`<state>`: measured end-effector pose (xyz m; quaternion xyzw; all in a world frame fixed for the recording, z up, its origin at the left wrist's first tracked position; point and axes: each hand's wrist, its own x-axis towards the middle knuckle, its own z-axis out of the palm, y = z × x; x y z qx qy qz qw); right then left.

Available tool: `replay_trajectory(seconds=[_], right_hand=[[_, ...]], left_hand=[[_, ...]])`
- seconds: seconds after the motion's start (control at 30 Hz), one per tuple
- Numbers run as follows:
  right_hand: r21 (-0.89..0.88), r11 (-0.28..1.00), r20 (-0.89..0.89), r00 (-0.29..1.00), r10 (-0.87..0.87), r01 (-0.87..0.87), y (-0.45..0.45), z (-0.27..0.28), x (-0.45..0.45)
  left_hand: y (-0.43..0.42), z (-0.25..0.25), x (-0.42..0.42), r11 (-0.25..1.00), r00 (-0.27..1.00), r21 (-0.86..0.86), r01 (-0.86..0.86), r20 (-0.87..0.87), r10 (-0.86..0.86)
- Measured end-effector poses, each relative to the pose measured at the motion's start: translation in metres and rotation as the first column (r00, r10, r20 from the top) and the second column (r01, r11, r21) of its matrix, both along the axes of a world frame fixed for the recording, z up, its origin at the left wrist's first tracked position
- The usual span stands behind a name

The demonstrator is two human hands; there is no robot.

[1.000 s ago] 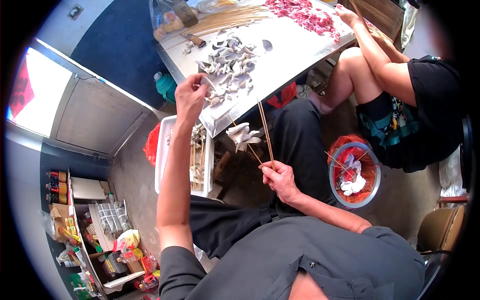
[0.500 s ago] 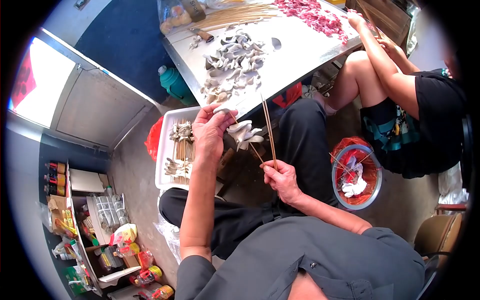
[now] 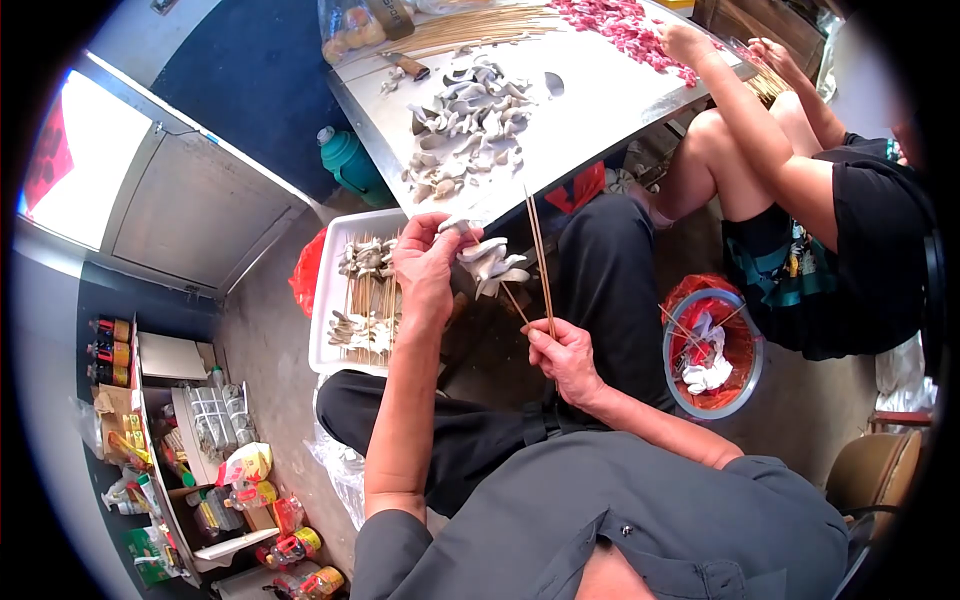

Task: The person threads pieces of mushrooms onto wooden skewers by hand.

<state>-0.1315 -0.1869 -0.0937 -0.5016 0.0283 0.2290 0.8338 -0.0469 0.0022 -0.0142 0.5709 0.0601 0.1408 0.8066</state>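
Note:
My left hand (image 3: 425, 268) pinches an oyster mushroom piece (image 3: 458, 230) at the upper tip of a bamboo skewer (image 3: 515, 303). Several more mushroom pieces (image 3: 490, 264) are bunched on that skewer just below the fingers. Lower down, my right hand (image 3: 566, 362) is closed around the skewer's bottom end. The same hand also holds a few bare bamboo skewers (image 3: 540, 255) that point upward. Beyond my hands, a pile of loose oyster mushrooms (image 3: 470, 115) lies on the white table (image 3: 590, 115).
A white tray (image 3: 318, 330) with filled mushroom skewers (image 3: 365, 330) stands left of my knees. A lined bin (image 3: 757, 352) is on the right. A co-worker's hand (image 3: 688, 45) is at the red meat pieces (image 3: 625, 35). Loose skewers (image 3: 470, 35) and a knife (image 3: 408, 66) lie on the table.
My left hand has shifted slightly right and down, bringing the pinched mushroom piece closer to the bunch. My right hand stays put. The co-worker's hand has moved left over the meat.

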Motion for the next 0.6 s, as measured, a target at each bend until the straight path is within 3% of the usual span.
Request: replay_trajectory(seconds=[0.1,0.17,0.2,0.33,0.47,0.6], right_hand=[[0.000,1.000,-0.010,1.000,0.001,-0.001,-0.001,0.001,0.000],[0.002,1.000,-0.015,1.000,0.002,-0.002,-0.001,0.001,0.000],[0.003,1.000,-0.002,1.000,0.007,-0.007,-0.001,0.001,0.000],[0.004,1.000,0.015,1.000,0.024,-0.024,0.000,0.001,-0.001],[-0.014,0.998,-0.024,0.998,0.055,-0.055,-0.004,0.003,-0.001],[0.015,0.999,-0.030,0.999,0.045,-0.045,-0.003,0.006,0.003]], left_hand=[[0.002,0.000,0.000,0.997,0.998,0.043,0.059,0.008,-0.059],[0.002,0.006,0.001,0.990,0.997,-0.114,0.082,-0.008,-0.083],[0.003,0.006,0.001,0.990,0.996,-0.115,0.082,-0.009,-0.084],[0.004,0.005,0.000,0.999,0.998,0.023,0.049,-0.032,-0.048],[0.002,0.000,-0.007,0.969,0.985,0.183,0.169,-0.070,-0.159],[0.001,-0.009,-0.018,0.989,0.990,0.082,0.123,-0.081,-0.116]])
